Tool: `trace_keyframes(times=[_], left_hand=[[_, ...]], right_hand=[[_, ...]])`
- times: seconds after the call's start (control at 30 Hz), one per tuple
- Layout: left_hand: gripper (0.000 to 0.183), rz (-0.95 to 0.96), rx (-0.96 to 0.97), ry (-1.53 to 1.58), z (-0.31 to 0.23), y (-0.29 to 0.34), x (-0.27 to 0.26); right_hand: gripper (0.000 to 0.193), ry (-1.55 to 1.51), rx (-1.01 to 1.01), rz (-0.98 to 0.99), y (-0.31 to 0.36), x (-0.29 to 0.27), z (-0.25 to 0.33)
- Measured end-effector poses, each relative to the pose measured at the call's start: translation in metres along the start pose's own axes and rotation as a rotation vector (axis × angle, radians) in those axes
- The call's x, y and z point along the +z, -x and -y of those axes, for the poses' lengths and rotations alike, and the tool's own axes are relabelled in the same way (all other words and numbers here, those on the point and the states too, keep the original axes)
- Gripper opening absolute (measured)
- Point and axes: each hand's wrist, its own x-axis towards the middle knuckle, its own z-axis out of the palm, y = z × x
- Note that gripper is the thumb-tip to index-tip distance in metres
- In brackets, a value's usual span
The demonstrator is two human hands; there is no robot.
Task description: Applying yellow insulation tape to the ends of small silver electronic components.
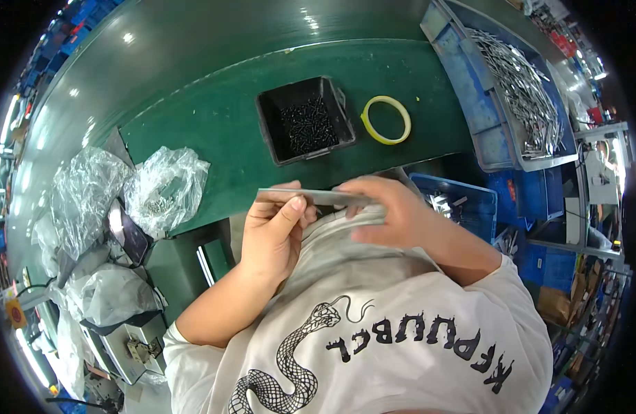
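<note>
At the centre of the frame the person holds a flat grey metal strip (311,196) level between both hands, close to the chest. The left hand (276,231) pinches the strip's left end, thumb on top; the right hand (390,214) closes over its right end, fingers curled around it. The hands sit a little apart, joined only by the strip.

Above them on the green worktable (214,131) stands a black tray of dark screws (305,121), with a yellow tape ring (386,119) just to its right. A blue bin of similar metal strips (518,90) fills the upper right.

The step in hand looks like handling or checking one strip. Fitting a screw would call for freeing one hand to reach up to the tray.
</note>
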Motion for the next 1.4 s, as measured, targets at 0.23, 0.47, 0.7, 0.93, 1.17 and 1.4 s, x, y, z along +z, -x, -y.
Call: trace_keyframes(times=[0.23, 0.47, 0.7, 0.93, 1.17, 1.4], left_hand=[[0.025, -0.036, 0.085, -0.253, -0.006, -0.01, -0.007], [0.035, 0.605, 0.488, -1.281, -0.029, -0.014, 0.014], [0.017, 0.436, 0.152, -1.119, 0.003, -0.006, -0.007], [0.009, 0.178, -0.16, -0.703, 0.001, -0.008, -0.013], [0.011, 0.113, -0.148, -0.577, 0.0, -0.006, -0.001], [0.017, 0.217, -0.108, -0.586, 0.001, 0.002, -0.002]], right_hand=[[0.006, -0.093, 0.14, -0.159, 0.007, -0.023, 0.0], [0.015, 0.218, -0.047, 0.045, 0.003, -0.013, 0.013], [0.022, 0.461, -0.298, -0.018, -0.014, -0.021, 0.007], [0.017, 1.066, -0.015, -0.405, -0.021, -0.055, -0.064], [0.011, 0.703, -0.204, -0.259, 0.015, -0.042, -0.03], [0.018, 0.358, -0.394, -0.029, 0.012, -0.027, -0.015]])
